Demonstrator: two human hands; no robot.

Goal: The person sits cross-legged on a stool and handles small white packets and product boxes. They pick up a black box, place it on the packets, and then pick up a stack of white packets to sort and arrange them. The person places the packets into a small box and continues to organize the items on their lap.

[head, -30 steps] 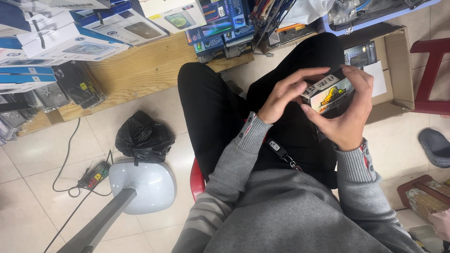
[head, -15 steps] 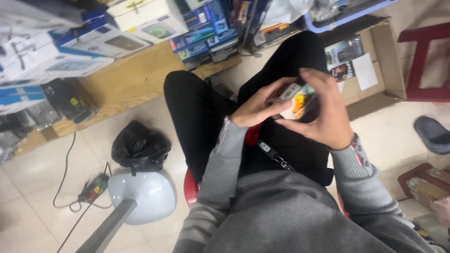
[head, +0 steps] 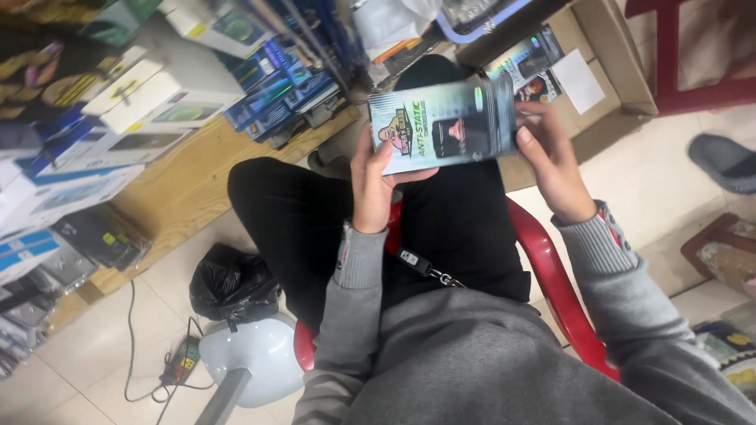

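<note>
I sit on a red plastic chair [head: 551, 275] in black trousers and a grey sweater. Both hands hold up a flat, shiny grey-green packet [head: 441, 126] with a dark picture on its face. My left hand [head: 374, 185] grips its left end, thumb over the front. On the right end, my right hand [head: 551, 169] pinches the edge with its fingers. The packet is level, above my knees. A key ring [head: 421, 264] lies on my lap.
A wooden platform [head: 189, 189] at the left carries stacked white and blue boxes [head: 150, 102]. An open cardboard box [head: 598, 71] with packets stands ahead. A black bag [head: 232, 283], a white fan base [head: 252, 354] and a cable lie on the tiled floor. A slipper [head: 724, 161] is at right.
The hands held a small colourful box close together; now they are spread on a wider flat packet held higher up. The view has shifted, and the chair shows more.
</note>
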